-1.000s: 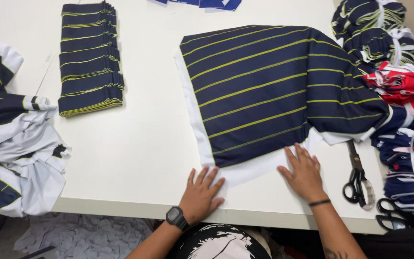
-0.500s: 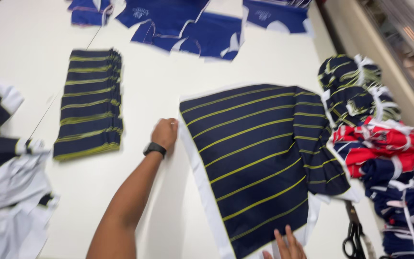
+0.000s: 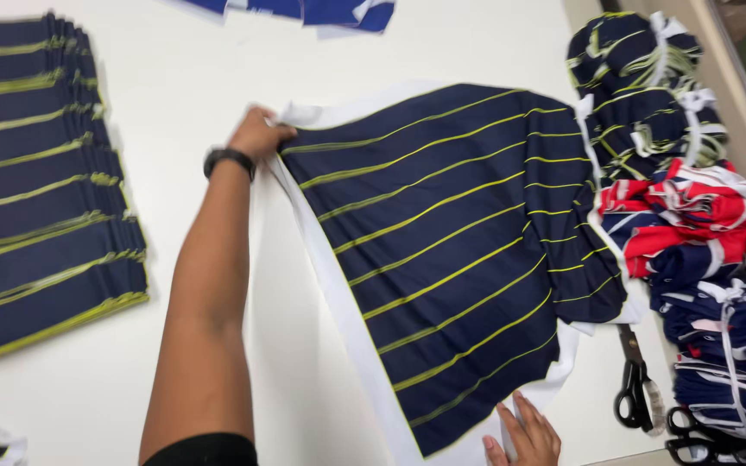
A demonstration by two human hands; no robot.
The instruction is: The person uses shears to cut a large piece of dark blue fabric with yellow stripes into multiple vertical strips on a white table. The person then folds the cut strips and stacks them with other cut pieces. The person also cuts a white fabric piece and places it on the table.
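Your left hand (image 3: pixel 256 134), a dark watch on its wrist, pinches the upper left corner of the navy, yellow-striped fabric stack (image 3: pixel 451 250) spread across the frame's centre on the white table (image 3: pixel 200 78). Your right hand (image 3: pixel 524 436) lies open and flat on its lower edge. Scissors (image 3: pixel 636 384) lie just right of it.

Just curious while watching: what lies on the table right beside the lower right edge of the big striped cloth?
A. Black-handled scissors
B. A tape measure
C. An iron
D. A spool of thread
A: black-handled scissors lie on the white table just right of the striped cloth.
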